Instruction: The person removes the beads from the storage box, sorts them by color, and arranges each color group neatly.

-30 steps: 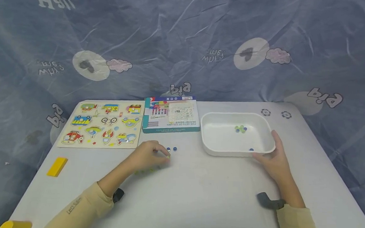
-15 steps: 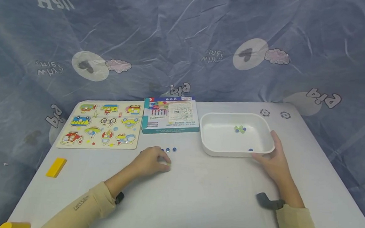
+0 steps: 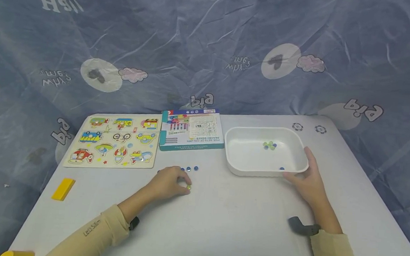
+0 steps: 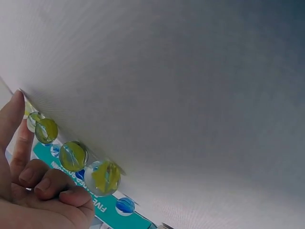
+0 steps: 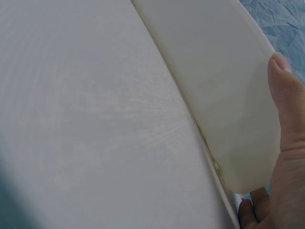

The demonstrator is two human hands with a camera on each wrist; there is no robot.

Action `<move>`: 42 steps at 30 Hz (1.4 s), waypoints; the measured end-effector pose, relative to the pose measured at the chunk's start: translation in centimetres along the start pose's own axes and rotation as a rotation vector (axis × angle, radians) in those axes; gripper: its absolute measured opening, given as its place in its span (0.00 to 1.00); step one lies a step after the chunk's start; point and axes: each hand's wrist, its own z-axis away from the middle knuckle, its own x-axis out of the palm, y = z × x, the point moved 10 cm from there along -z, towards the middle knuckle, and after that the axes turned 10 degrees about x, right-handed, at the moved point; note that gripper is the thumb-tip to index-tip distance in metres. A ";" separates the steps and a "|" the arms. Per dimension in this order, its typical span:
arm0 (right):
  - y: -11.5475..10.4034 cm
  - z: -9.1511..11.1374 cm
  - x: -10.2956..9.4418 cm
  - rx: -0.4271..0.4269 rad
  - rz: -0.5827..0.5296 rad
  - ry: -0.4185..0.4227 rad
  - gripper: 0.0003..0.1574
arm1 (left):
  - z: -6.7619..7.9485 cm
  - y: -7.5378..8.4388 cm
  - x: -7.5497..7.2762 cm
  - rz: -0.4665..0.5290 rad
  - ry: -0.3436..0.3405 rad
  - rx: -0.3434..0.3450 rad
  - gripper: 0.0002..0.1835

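Observation:
My left hand rests low over the table, with thumb and index finger around a yellow-green marble. Under and beside that hand, the left wrist view shows a row of yellow-green marbles, which the hand hides in the head view. Behind them runs a row of blue marbles, partly covered by the hand. My right hand grips the near right corner of a white tray, its thumb at the rim. Several green and blue marbles lie inside, and one blue marble sits by the near wall.
A wooden vehicle puzzle board lies at the back left, and a flat teal-edged toy box stands beside it. A yellow block lies at the left, with another yellow piece at the near left corner. Patterned cloth hangs behind.
My left hand has shifted slightly right and nearer the person, uncovering more blue marbles and covering the green ones. The yellow-green marble shows at its fingertips. The right hand and tray stay put.

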 end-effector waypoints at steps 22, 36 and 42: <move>-0.2 0.2 -0.1 0.001 0.002 -0.012 0.72 | -3.1 7.7 -4.1 0.069 0.101 0.130 0.16; -0.3 0.3 -0.1 0.003 -0.015 -0.012 0.72 | -11.0 15.6 -2.5 -0.004 0.152 0.323 0.16; -0.2 0.2 0.0 0.004 -0.015 -0.013 0.72 | -13.9 16.2 -0.2 0.027 0.098 0.296 0.17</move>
